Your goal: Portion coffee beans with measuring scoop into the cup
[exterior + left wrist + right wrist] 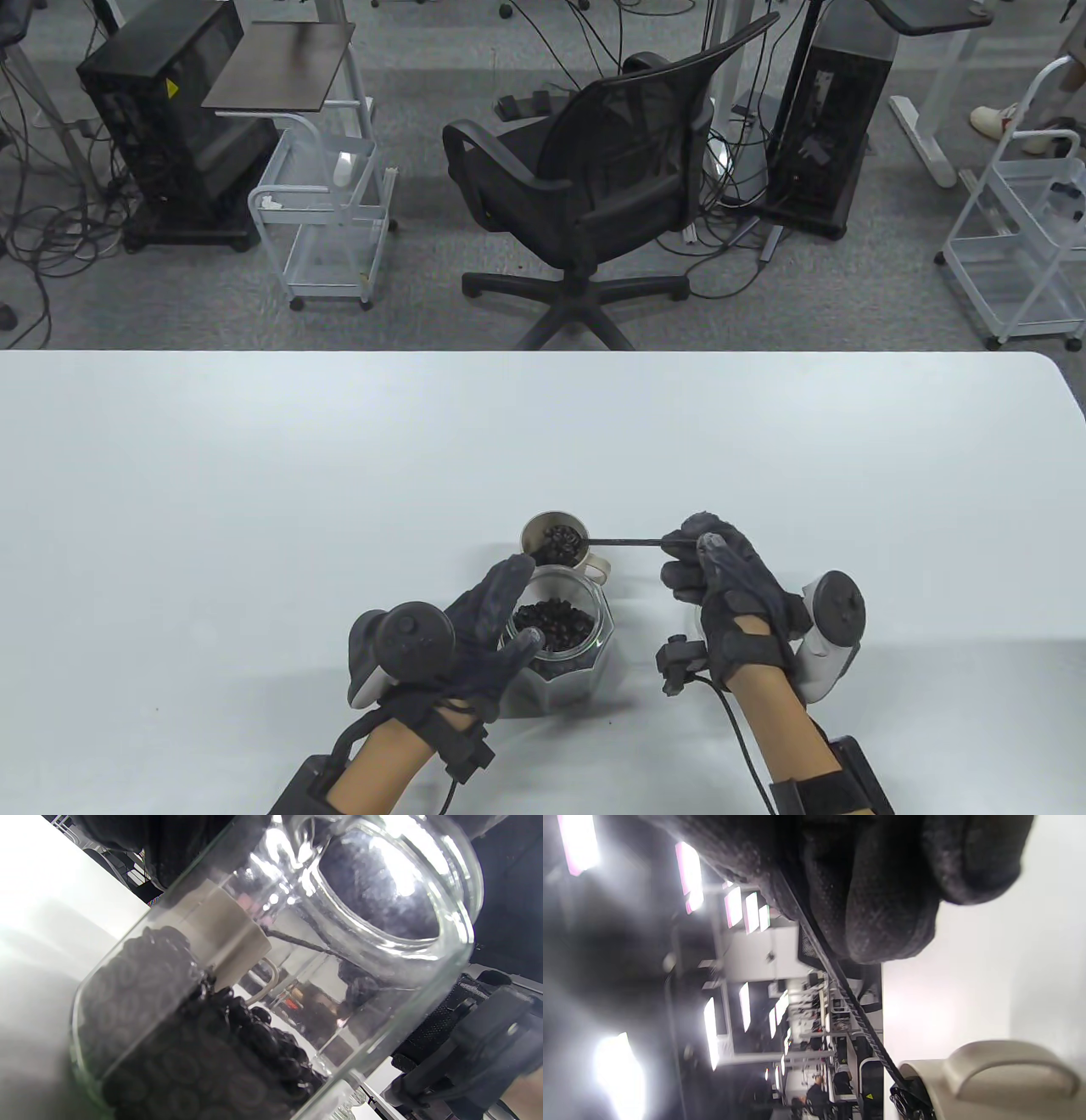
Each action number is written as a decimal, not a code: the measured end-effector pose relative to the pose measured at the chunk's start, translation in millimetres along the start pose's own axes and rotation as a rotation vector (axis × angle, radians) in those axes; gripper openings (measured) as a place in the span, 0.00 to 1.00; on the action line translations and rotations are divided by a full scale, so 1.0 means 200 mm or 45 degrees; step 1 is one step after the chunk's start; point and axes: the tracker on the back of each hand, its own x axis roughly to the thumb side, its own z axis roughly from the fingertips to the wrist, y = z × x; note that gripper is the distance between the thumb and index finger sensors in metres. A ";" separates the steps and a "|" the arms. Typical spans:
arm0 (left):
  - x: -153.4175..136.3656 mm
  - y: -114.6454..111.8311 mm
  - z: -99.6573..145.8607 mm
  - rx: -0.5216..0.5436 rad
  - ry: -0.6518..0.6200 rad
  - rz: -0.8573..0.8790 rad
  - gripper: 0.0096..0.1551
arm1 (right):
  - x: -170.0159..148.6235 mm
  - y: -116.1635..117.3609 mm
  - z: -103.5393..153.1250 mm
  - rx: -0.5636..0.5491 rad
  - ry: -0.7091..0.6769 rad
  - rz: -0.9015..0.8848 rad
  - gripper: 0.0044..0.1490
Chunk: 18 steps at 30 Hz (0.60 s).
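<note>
Jar [556,641]: glass, on the white table [254,509], part full of coffee beans [553,626]; taken as landmark.
Left hand [488,632]: fingers curled round the jar's left side, gripping it.
Cup [556,543]: beige, with handle, just behind the jar, touching or nearly so; beans inside.
Scoop [594,541]: bowl over the cup mouth, loaded with beans; thin dark handle runs right, level.
Right hand [721,586]: right of the jar, fingertips pinched on the handle's end.
Office chair [594,187]: well behind the jar, beyond the table.
</note>
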 end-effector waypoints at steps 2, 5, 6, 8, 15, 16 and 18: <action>0.00 0.00 0.00 0.000 0.000 0.000 0.53 | 0.05 0.02 0.00 0.075 -0.139 0.160 0.26; 0.00 0.00 0.00 0.000 0.000 0.000 0.53 | 0.13 0.07 0.01 0.152 -0.397 0.380 0.26; 0.00 0.00 0.00 0.000 0.000 0.001 0.53 | 0.15 0.09 0.02 0.179 -0.468 0.443 0.26; 0.00 0.00 0.00 0.000 0.001 0.002 0.53 | 0.19 0.12 0.04 0.233 -0.584 0.554 0.26; 0.00 0.00 0.00 0.000 0.001 0.000 0.53 | 0.22 0.14 0.07 0.228 -0.657 0.552 0.26; 0.00 0.00 0.00 0.000 0.001 0.000 0.53 | 0.22 0.13 0.07 0.212 -0.648 0.526 0.26; 0.00 0.00 0.00 -0.001 0.001 0.000 0.53 | 0.22 0.11 0.06 0.146 -0.604 0.426 0.26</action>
